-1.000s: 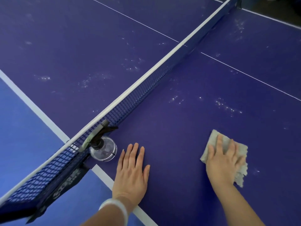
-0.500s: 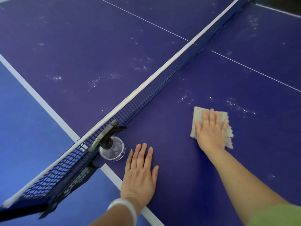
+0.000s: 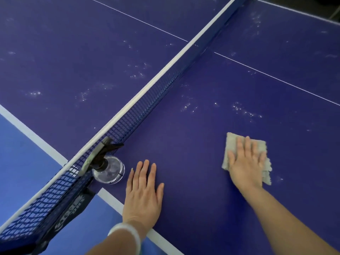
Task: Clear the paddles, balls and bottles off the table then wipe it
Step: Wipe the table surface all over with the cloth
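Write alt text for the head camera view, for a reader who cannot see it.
A person's right hand presses a grey cloth flat on a dark blue table tennis table flecked with pale smears. The left hand rests flat near the table's edge, beside a clear spray bottle standing next to the net.

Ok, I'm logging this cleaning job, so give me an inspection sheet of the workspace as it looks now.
Surface: purple table, white specks on both sides of the net.
Job's things: grey cloth flat under the right hand; spray bottle stands at the net's near end.
Clutter: nothing seen.
Hands: left hand flat on the table; right hand presses the cloth.
Cables: nothing seen.
Surroundings: blue floor beside the table.
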A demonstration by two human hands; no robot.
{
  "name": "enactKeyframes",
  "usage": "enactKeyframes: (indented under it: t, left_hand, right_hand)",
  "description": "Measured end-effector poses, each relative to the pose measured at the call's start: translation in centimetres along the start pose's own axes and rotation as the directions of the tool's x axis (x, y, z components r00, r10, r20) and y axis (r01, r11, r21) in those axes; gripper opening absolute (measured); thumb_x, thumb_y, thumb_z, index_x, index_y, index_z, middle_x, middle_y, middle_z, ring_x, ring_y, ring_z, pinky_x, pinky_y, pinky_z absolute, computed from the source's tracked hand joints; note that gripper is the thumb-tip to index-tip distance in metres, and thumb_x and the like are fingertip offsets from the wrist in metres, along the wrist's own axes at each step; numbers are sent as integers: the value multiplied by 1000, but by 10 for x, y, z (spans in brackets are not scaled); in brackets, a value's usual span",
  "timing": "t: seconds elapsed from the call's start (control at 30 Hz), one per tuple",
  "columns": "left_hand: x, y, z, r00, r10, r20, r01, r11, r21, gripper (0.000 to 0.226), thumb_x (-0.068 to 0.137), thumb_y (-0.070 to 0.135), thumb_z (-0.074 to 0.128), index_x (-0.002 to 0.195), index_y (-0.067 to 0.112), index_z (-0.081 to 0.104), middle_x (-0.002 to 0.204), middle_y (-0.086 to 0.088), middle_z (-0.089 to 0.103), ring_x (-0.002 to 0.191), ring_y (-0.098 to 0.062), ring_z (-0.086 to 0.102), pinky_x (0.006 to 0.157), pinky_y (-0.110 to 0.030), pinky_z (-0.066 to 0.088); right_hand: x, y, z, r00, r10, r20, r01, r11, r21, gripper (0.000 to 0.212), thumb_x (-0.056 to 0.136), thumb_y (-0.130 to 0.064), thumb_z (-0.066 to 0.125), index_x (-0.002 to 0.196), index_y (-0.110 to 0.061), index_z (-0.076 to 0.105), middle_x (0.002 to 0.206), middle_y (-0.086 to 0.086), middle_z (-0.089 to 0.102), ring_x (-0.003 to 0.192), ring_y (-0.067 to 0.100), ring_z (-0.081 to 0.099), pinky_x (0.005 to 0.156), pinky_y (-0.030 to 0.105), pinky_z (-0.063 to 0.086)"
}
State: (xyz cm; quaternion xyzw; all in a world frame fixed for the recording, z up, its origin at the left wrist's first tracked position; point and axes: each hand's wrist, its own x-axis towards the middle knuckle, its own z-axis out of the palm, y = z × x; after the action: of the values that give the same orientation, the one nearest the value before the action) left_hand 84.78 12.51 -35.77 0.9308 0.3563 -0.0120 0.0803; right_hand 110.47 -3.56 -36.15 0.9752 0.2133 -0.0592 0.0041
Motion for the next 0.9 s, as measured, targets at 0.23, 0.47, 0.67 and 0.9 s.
enactKeyframes:
  t: [0.23,0.47,0.67,0.9]
  left_hand:
    - [-1,1,-2,1000,-5,-9,5,1000,-8,71,99,48,10,143,6,46,149,-16,42,142,-31,34,117,-47,18]
    - [-1,0,5,999,26,-32,-26,1000,-9,66,96,46,22,144,5,43,151,-17,39,143,-33,30,117,-51,21]
    - [-2,-3,6,997,50,-53,-50,999,-1,66,96,44,23,145,4,41,151,-19,38,144,-34,29,119,-50,18]
    - [-3,-7,10,994,79,-72,-82,996,-38,65,96,43,25,146,3,38,151,-21,36,144,-36,26,119,-52,17]
  right_hand:
    - [-72,-48,8,999,10,-31,-9,999,31,60,101,-45,3,155,-19,-4,163,8,-4,151,28,-2,120,54,-1]
    - [-63,67,3,989,144,-28,-144,990,6,60,102,-43,10,157,-20,8,164,4,5,151,22,2,121,51,3]
    - [-90,19,8,816,576,40,-575,804,149,64,101,-46,9,157,-16,0,164,9,-5,150,28,-7,119,56,-2]
    - [-189,-83,26,981,-194,-20,195,979,64,62,102,-46,18,156,-16,15,163,6,10,151,25,5,117,55,12]
